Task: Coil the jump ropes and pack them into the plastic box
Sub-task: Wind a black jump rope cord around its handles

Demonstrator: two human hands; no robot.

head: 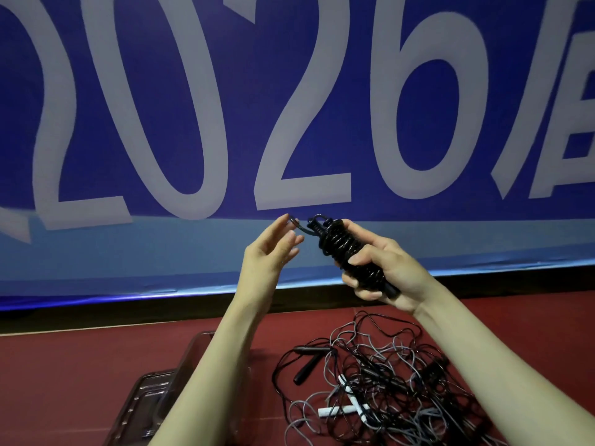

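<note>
Holding a black jump rope (349, 252) up in front of the blue banner (193, 91), my right hand (383, 272) has its fingers and thumb curled round the handles, with the cord wound in tight turns around them. The bundle tilts, its top end leaning toward my left hand (273, 249). That left hand is raised just beside the bundle, with the fingers mostly straight and spread. The loose end of the cord (297, 228) runs from the top of the bundle to its fingertips; I cannot tell whether they pinch that end or only touch it.

Below my arms, on the red floor (64, 365), lies a tangled pile of ropes (386, 381), black and grey cords looped over one another. A black handle (304, 371) sticks out at the pile's left edge, and two white handles (344, 403) lie crossed near its front.

Left of the pile, partly hidden behind my left forearm, sits the clear plastic box (190, 355). Just beside it, at the lower left, lies a clear lid (141, 400). I cannot see whether any rope is inside the box. The rope in my hands is well above both the box and the pile.
</note>
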